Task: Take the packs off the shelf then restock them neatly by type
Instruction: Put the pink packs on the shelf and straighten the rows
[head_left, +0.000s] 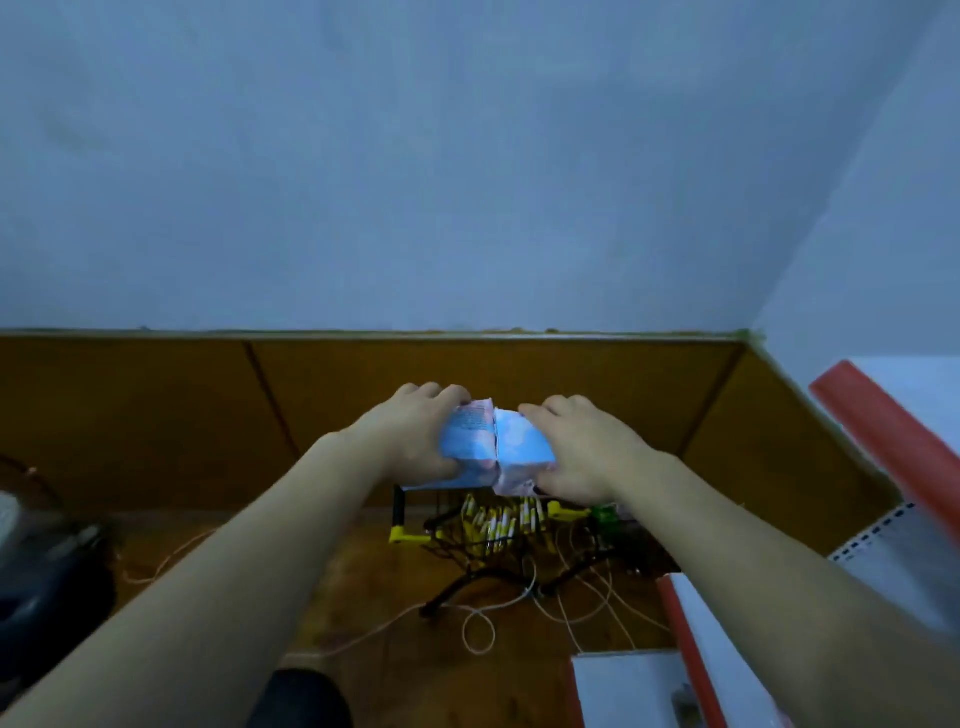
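Both arms reach forward and hold two blue-and-pink packs in the air above the black wire basket that stands on the wooden floor. The left hand grips the left pack, fingers curled over its far top edge and thumb pressed against its near lower side. The right hand grips the right pack the same way, fingers bent over the top and thumb tucked below. The two packs touch along their inner edges, side by side, tilted slightly toward each other, the left one showing a printed patch of small text near its top. Straight below the packs, the basket has yellow corner pieces and holds a row of small yellow-and-white packets. Pale cables loop on the floor just in front of the basket and run off to its left. To the right of the basket stands a white shelf with red edge strips. Behind the basket a brown wood panel lines the lower wall, with pale blue wall above. To the far left of the basket sits a dark, blurred object I cannot identify
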